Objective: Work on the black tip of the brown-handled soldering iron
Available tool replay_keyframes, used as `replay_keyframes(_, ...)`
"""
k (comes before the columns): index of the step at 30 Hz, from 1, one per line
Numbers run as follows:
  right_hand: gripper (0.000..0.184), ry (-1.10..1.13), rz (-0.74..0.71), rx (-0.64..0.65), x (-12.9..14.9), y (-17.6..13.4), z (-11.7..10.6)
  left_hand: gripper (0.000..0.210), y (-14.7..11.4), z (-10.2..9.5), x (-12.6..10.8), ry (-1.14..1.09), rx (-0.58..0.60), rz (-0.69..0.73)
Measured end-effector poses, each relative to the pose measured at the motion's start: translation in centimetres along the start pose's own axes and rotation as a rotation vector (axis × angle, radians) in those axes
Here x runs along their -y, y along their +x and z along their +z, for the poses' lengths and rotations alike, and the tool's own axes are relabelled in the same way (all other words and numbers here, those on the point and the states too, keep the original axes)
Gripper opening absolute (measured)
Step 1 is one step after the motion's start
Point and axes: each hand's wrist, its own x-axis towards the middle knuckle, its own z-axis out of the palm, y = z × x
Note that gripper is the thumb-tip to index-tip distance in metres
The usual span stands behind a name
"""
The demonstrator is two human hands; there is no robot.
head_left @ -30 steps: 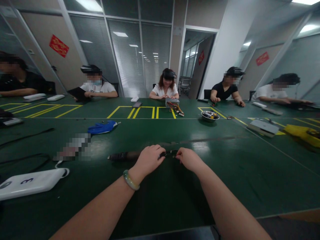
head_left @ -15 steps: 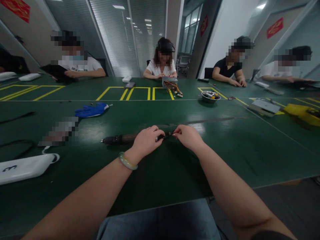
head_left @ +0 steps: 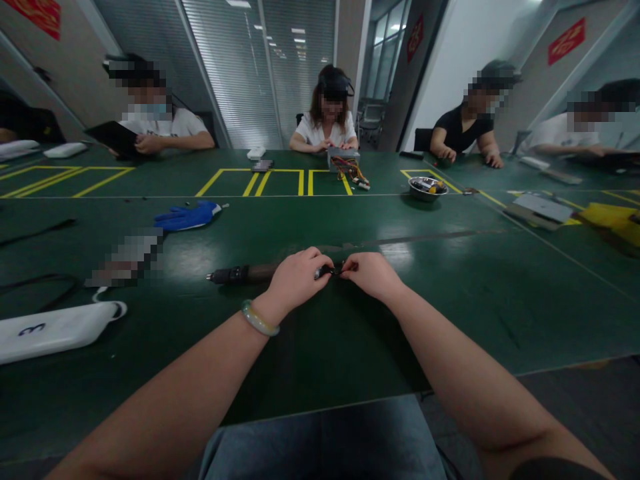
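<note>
A dark electric screwdriver [head_left: 245, 274] lies lengthwise on the green table, its bit pointing left. My left hand [head_left: 300, 277], a jade-coloured bangle at its wrist, is closed around the rear part of it, hiding that stretch. Close by on the right, my right hand [head_left: 373, 273] pinches with thumb and forefinger at a small dark piece by the screwdriver's rear end. That piece is mostly covered by the fingertips, so I cannot make out its kind. Only a narrow gap separates the two hands.
A blue glove [head_left: 187, 217] lies at the left, beyond a blurred flat object [head_left: 131, 257] and a white power bank [head_left: 55, 330] marked 3. Further off are a metal bowl [head_left: 427, 189] of small parts, a grey box with wires [head_left: 344, 160], and several seated people.
The view has shifted slightly. My right hand's fingers have drawn a little closer to my left hand and curled more. Across the table, the right-hand person in black has moved their hands apart.
</note>
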Motion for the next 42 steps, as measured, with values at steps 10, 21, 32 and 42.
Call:
replay_keyframes(10,0.003,0.02,0.013,-0.091,-0.2,0.3,0.7,0.022,0.0,0.1,0.0,0.034,0.001,0.02)
replay_keyframes(21,0.003,0.082,0.016,-0.081,-0.3,0.4,0.9,0.019,0.0,0.1,0.0,0.027,-0.002,0.046)
replay_keyframes(32,0.004,0.067,0.038,-0.095,0.0,0.3,1.0,0.02,0.0,0.2,0.1,0.023,0.001,0.029)
replay_keyframes(42,0.005,0.109,0.092,-0.11,-0.3,0.4,1.2,0.019,0.0,0.2,0.1,0.021,-0.006,0.019)
